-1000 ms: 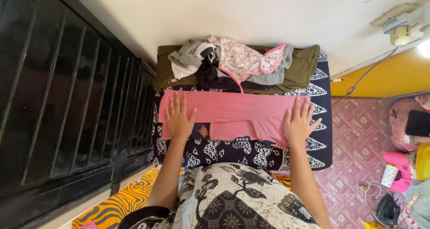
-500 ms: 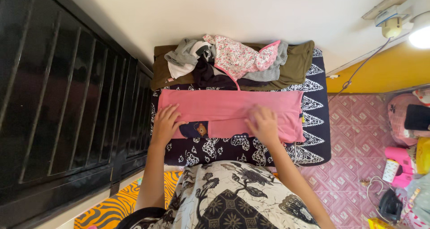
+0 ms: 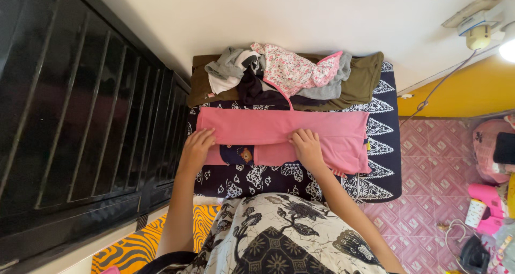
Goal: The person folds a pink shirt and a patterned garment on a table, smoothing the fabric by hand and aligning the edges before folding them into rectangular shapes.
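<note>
Black barred gate (image 3: pixel 80 124) along left side. Left hand (image 3: pixel 197 148) on left end of pink garment (image 3: pixel 279 137), fingers curled over its edge, gripping fabric. Pink garment lies flat, folded into long band, across dark patterned bed cover (image 3: pixel 284 180), just below clothes pile (image 3: pixel 279 75). Right hand (image 3: pixel 308 148) near garment's middle, fingers bent down onto fold line; whether pinching or only pressing, cannot tell. Olive cloth (image 3: pixel 365 81) under pile. Pink tiled floor (image 3: pixel 429 167) at right, yellow wall (image 3: pixel 466 91) above it.
</note>
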